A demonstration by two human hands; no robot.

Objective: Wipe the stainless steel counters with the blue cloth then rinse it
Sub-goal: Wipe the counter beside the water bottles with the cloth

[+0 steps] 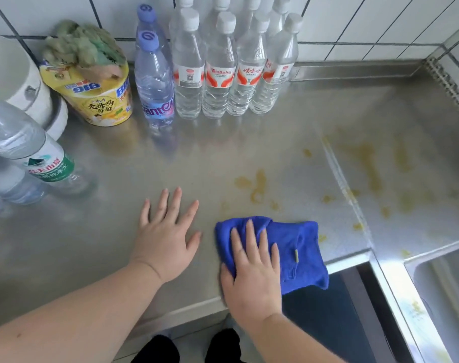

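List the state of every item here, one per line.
Blue cloth: bunched, flat on counter, under right hand.
Left hand: open, flat on steel.
Stainless steel counter: yellow stains on the right.
Clear water bottles: upright, capped.
Yellow noodle cup: lid lifted.

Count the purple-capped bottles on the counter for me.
2. One purple-capped bottle stands between the yellow noodle cup and the white-capped bottles; the second stands right behind it. Others may hide behind them.
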